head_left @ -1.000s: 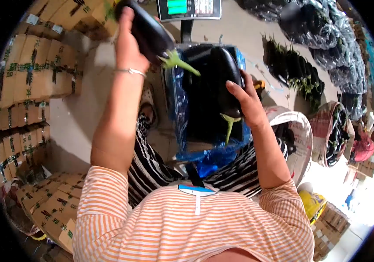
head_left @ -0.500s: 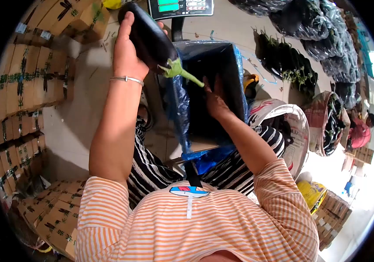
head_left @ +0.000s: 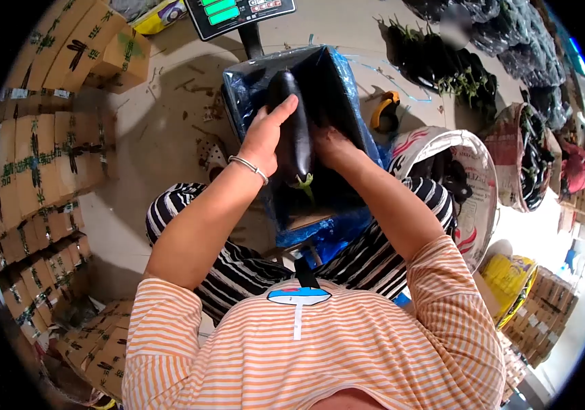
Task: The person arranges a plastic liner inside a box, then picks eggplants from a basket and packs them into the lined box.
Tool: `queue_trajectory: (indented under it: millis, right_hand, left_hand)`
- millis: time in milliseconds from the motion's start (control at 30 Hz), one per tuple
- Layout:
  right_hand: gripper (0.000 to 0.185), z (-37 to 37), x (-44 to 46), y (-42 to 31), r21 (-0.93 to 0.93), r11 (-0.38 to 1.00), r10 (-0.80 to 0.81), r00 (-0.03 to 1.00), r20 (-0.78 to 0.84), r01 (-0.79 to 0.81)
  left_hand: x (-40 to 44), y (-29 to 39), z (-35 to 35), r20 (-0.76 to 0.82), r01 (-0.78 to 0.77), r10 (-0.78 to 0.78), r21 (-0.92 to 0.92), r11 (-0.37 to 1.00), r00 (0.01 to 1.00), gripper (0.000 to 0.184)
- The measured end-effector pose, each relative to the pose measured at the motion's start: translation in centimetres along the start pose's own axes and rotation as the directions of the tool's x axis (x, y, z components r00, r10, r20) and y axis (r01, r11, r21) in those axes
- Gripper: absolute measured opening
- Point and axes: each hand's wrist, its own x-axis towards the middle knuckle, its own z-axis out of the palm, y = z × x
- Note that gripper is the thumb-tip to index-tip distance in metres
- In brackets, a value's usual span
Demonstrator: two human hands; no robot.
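My left hand is wrapped around a long dark purple eggplant, with the thumb across its top side. The green stem end points toward my body. The eggplant is over the opening of a dark box lined with blue plastic, which stands between my knees. My right hand reaches into the box, just right of the eggplant. Its fingers are lost in the shadow, so I cannot make out whether they hold anything. The box's contents are too dark to see.
A digital scale stands beyond the box. Stacked cartons line the left side. On the right are a white woven basket, a yellow-and-black tool and a pile of eggplants on the floor.
My left hand has brought the eggplant from beside the scale down and right over the box, turning its stem toward me. My right hand stays in the box. The view has shifted slightly.
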Motion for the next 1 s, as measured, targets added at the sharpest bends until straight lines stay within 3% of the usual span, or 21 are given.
queue_trajectory:
  millis: [67, 100, 200, 233, 333, 467, 533, 567, 600, 667, 767, 867, 933, 967, 1000]
  right_hand:
    - [0.046, -1.7, -0.1, -0.1, -0.179, 0.967, -0.131, 0.953, 0.273, 0.184]
    - [0.027, -5.0, -1.4, -2.5, -0.026, 0.999, 0.023, 0.977, 0.211, -0.018]
    - [0.018, -7.1, -1.4, -3.7, -0.179, 0.984, 0.046, 0.944, 0.327, 0.014]
    - [0.017, -6.2, -1.7, -3.0, -0.251, 0.957, -0.122, 0.986, 0.116, 0.148]
    - [0.015, -6.0, -1.6, -2.2, -0.180, 0.966, -0.185, 0.983, 0.016, 0.185]
    - [0.013, -7.2, -2.0, -3.6, 0.007, 0.996, -0.089, 0.987, -0.130, 0.091]
    - [0.013, -7.9, -1.9, -3.4, 0.032, 0.996, -0.080, 0.975, -0.205, 0.088]
    - [0.012, -8.3, -1.7, -3.1, 0.050, 0.994, -0.080, 0.961, -0.264, 0.097]
    - [0.012, -9.1, -1.8, -3.2, 0.069, 0.992, -0.085, 0.953, -0.292, 0.109]
    - [0.013, -11.0, -2.1, -3.5, 0.111, 0.985, -0.088, 0.931, -0.355, 0.135]
    - [0.017, -12.8, -2.7, -3.5, 0.099, 0.988, -0.057, 0.879, -0.473, 0.118]
    - [0.018, -14.0, -3.3, -3.5, 0.103, 0.990, -0.031, 0.861, -0.508, 0.097]
    - [0.018, -14.4, -3.6, -3.3, 0.141, 0.983, -0.025, 0.851, -0.525, 0.117]
    - [0.018, -14.8, -3.6, -3.2, 0.151, 0.983, -0.015, 0.853, -0.522, 0.109]
    - [0.018, -15.1, -3.8, -3.1, 0.162, 0.982, -0.001, 0.856, -0.516, 0.099]
  left_hand:
    - [1.4, -1.9, -0.7, -0.108, -0.050, 0.055, 0.055, 0.997, 0.993, 0.064]
    - [2.1, -2.5, -1.0, -0.161, -0.075, 0.088, 0.081, 0.994, 0.983, 0.063]
    - [3.2, -2.8, -1.3, -0.224, -0.072, 0.103, 0.144, 0.987, 0.969, 0.060]
    - [4.3, -3.3, -2.1, -0.212, -0.067, 0.089, 0.108, 0.992, 0.973, 0.057]
    - [5.9, -4.4, -3.2, -0.255, -0.065, 0.116, 0.200, 0.978, 0.960, 0.059]
    - [8.0, -6.1, -4.2, -0.340, -0.026, 0.108, 0.239, 0.971, 0.934, 0.045]
    - [7.4, -5.9, -2.9, -0.363, -0.034, 0.140, 0.283, 0.959, 0.921, 0.049]
    - [6.9, -5.3, -2.4, -0.308, 0.046, 0.032, 0.244, 0.969, 0.951, 0.076]
    - [7.5, -6.2, -2.8, -0.314, 0.015, 0.093, 0.324, 0.946, 0.945, 0.078]
    - [9.4, -8.4, -4.1, -0.307, -0.044, 0.219, 0.488, 0.872, 0.926, 0.083]
    - [8.0, -8.3, -3.0, -0.392, 0.081, 0.199, 0.593, 0.801, 0.898, 0.087]
    - [9.5, -9.1, -3.4, -0.411, 0.112, 0.315, 0.741, 0.662, 0.855, 0.086]
    - [9.7, -9.7, -3.0, -0.428, 0.210, 0.370, 0.839, 0.503, 0.825, 0.084]
    - [5.4, -7.1, 2.2, -0.501, 0.368, 0.339, 0.845, 0.387, 0.796, 0.084]
    - [5.7, -8.0, 2.1, -0.466, 0.321, 0.386, 0.866, 0.383, 0.796, 0.087]
